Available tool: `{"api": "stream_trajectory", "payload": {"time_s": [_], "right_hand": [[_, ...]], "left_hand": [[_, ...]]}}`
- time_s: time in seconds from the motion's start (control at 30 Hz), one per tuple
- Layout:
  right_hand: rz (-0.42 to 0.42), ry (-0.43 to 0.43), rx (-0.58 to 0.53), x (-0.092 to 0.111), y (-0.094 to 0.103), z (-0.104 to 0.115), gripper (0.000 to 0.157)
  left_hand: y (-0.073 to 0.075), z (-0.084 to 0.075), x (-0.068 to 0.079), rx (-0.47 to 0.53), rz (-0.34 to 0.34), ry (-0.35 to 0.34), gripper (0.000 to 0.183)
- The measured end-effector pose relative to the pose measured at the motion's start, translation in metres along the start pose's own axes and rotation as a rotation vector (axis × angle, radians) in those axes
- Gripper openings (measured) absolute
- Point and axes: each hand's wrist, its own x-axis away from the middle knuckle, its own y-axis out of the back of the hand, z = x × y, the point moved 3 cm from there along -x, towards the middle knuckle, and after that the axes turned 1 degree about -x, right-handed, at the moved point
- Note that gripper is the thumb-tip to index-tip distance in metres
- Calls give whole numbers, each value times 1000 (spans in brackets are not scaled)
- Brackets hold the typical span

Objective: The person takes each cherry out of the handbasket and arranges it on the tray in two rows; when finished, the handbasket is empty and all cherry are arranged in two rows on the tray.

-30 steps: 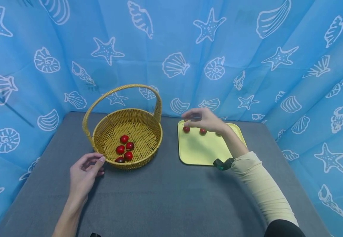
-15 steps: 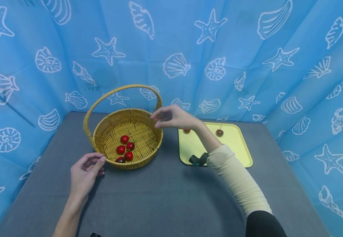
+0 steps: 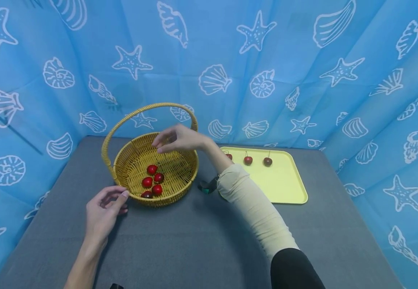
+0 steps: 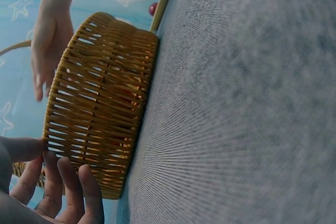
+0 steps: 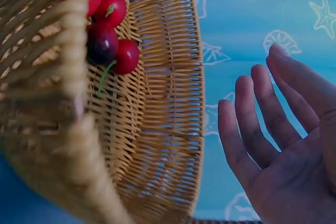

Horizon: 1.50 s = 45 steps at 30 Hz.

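Pinching the near left rim of the wicker basket [image 3: 176, 168] with the left hand [image 3: 102, 212], toward the tabletop's [image 3: 180, 249] back left corner. Hovering above the basket's back right part with the right hand [image 3: 180, 138], loosely spread and, as far as can be told, holding nothing. Can count five red cherries [image 3: 147, 182] inside, and three stemmed cherries [image 3: 248, 160] along the back edge of the yellow tray [image 3: 277, 182], toward the back right corner

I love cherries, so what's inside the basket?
Five cherries show inside the basket, one partly covered by the near rim. In the head view, the right hand hides a bit of its far wall. Anything tucked lower behind that rim can't be seen.
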Motion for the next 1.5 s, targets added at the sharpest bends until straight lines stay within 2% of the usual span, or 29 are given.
{"api": "stream_trajectory", "payload": {"time_s": [0.13, 0.37, 0.57, 0.77, 1.03, 1.17, 1.33, 1.5], "right_hand": [[9, -6, -68, -16, -7, -7, 28], [2, -69, -167, -37, -18, -21, 31], [-14, -172, -236, -43, -25, -39, 34], [62, -238, -140, -43, -34, -52, 36], [209, -260, -31, -43, -47, -56, 39], [257, -279, -56, -41, -52, -57, 39], [262, -302, -100, -40, -55, -58, 42], [257, -323, -94, -40, -57, -60, 42]], "left_hand": [[0, 0, -1, 1, -9, -2, 31], [0, -1, -1, 15, -12, 7, 30], [-1, 0, -1, 32, -23, -6, 29], [-2, 1, -1, 33, -23, -8, 28], [-2, 0, -1, 30, -35, 7, 30], [-2, -2, -1, 11, -37, 15, 29], [-2, -2, -1, 9, -31, 5, 29], [-1, -2, 2, 11, -26, -18, 29]]}}
